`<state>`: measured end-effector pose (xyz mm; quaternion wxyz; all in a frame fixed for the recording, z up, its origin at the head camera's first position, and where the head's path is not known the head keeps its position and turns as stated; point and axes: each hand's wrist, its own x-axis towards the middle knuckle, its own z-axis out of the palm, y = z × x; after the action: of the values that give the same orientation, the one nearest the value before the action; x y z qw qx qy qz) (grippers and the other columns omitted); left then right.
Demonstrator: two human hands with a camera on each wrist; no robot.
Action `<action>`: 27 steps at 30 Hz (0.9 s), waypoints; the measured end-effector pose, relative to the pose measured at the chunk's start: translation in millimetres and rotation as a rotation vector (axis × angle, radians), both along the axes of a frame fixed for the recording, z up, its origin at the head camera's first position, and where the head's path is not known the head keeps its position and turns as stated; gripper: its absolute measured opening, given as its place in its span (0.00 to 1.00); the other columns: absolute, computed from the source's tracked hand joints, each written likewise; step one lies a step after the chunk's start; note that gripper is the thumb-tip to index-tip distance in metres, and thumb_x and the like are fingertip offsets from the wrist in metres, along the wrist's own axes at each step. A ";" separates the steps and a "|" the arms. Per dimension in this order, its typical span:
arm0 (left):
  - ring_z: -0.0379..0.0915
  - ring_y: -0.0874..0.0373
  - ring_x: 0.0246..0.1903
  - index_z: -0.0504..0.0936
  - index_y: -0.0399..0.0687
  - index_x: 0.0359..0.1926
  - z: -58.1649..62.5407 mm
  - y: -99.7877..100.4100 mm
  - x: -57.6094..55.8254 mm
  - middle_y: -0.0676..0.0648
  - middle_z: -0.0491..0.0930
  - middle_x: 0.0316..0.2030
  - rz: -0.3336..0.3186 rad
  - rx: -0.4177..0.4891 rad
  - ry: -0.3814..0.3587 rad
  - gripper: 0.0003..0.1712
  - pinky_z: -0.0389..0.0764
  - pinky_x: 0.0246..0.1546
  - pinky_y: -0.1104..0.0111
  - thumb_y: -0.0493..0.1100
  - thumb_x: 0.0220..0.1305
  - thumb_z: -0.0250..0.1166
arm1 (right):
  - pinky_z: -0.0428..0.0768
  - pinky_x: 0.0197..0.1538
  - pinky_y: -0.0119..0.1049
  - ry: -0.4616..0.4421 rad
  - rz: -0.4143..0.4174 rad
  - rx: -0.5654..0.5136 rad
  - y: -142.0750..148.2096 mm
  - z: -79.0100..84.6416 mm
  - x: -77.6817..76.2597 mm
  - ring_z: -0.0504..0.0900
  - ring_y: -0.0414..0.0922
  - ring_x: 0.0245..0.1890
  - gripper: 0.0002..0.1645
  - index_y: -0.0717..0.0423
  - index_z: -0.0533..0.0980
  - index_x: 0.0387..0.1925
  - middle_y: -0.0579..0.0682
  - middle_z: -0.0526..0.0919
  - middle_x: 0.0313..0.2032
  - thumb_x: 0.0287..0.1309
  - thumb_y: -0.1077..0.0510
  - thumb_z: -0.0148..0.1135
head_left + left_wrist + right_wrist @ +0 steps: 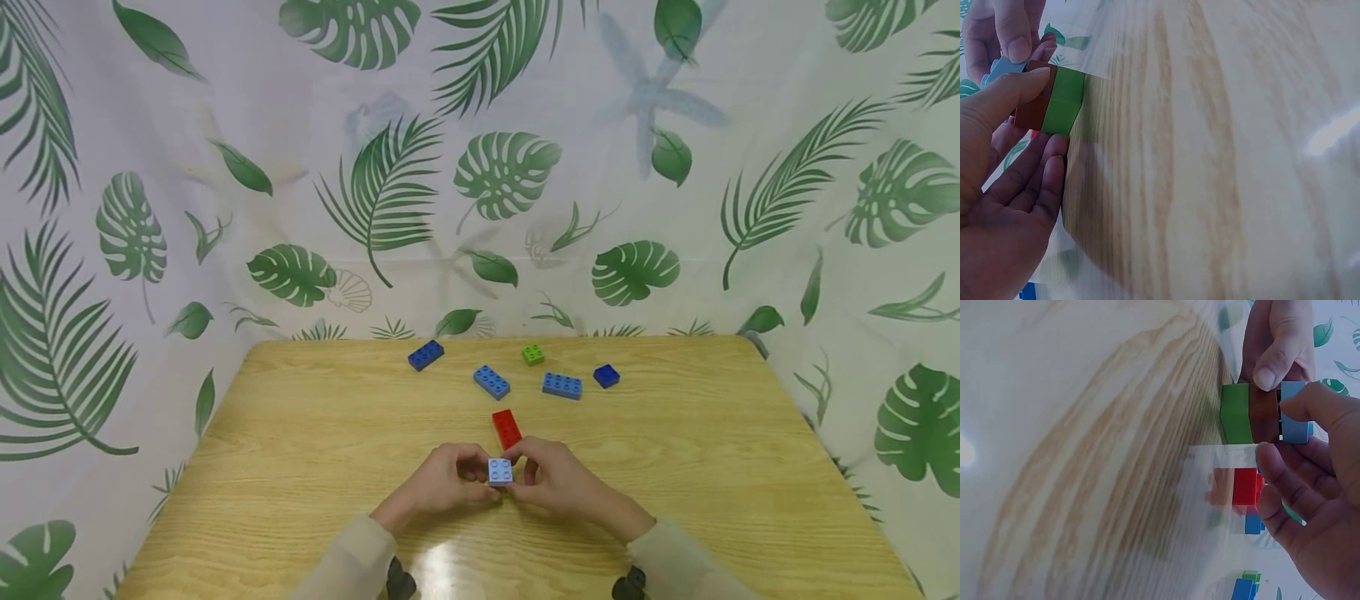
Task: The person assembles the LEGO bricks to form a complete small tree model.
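A small stack of toy building bricks stands on the table between both hands: a green brick (1235, 414) at the bottom, a brown brick (1263, 419) over it and a light blue brick (500, 472) on top. In the right wrist view a thin gap shows between the brown and light blue bricks. My left hand (446, 482) pinches the brown brick, its thumb flat against one side. My right hand (561, 481) pinches the light blue brick from the other side. Just beyond the hands lies a red brick (506, 427), its near end partly hidden by the right fingers.
Farther back on the wooden table (315, 433) lie a dark blue brick (426, 355), two mid-blue bricks (491, 382) and a small green brick (533, 355). A small dark blue brick (607, 376) lies to their right. A leaf-patterned cloth (510, 308) hangs behind the table.
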<state>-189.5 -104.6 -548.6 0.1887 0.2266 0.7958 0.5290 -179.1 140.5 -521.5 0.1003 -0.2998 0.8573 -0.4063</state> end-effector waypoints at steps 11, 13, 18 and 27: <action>0.83 0.62 0.41 0.87 0.50 0.47 -0.3 0.0 -0.1 0.50 0.88 0.42 -0.008 0.000 -0.020 0.13 0.82 0.44 0.72 0.45 0.63 0.78 | 0.77 0.32 0.27 0.038 0.027 0.033 -0.5 3.6 -1.7 0.76 0.34 0.30 0.15 0.53 0.81 0.48 0.46 0.85 0.39 0.61 0.60 0.74; 0.82 0.62 0.41 0.87 0.50 0.48 -0.4 -0.6 0.0 0.50 0.88 0.42 -0.010 -0.001 -0.032 0.13 0.81 0.44 0.71 0.48 0.67 0.75 | 0.77 0.32 0.27 0.040 0.024 0.033 -0.9 3.6 -1.0 0.76 0.33 0.29 0.15 0.54 0.81 0.49 0.47 0.85 0.40 0.60 0.61 0.73; 0.81 0.64 0.43 0.87 0.48 0.51 1.5 -2.7 -0.3 0.49 0.88 0.45 -0.017 0.006 -0.038 0.17 0.80 0.49 0.70 0.54 0.76 0.65 | 0.76 0.32 0.27 0.039 0.007 0.042 -1.8 2.6 -0.8 0.74 0.32 0.28 0.16 0.53 0.81 0.49 0.46 0.86 0.42 0.60 0.61 0.73; 0.81 0.64 0.44 0.87 0.43 0.51 3.1 -3.3 -2.3 0.44 0.88 0.47 -0.051 0.025 -0.028 0.15 0.79 0.51 0.70 0.48 0.77 0.62 | 0.76 0.32 0.27 0.025 0.002 0.074 -2.2 3.4 -1.2 0.75 0.33 0.29 0.17 0.53 0.82 0.50 0.46 0.86 0.43 0.60 0.60 0.73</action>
<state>-191.8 -107.9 -545.5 0.2104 0.2419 0.7802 0.5371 -180.3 138.3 -518.2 0.1009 -0.3019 0.8727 -0.3703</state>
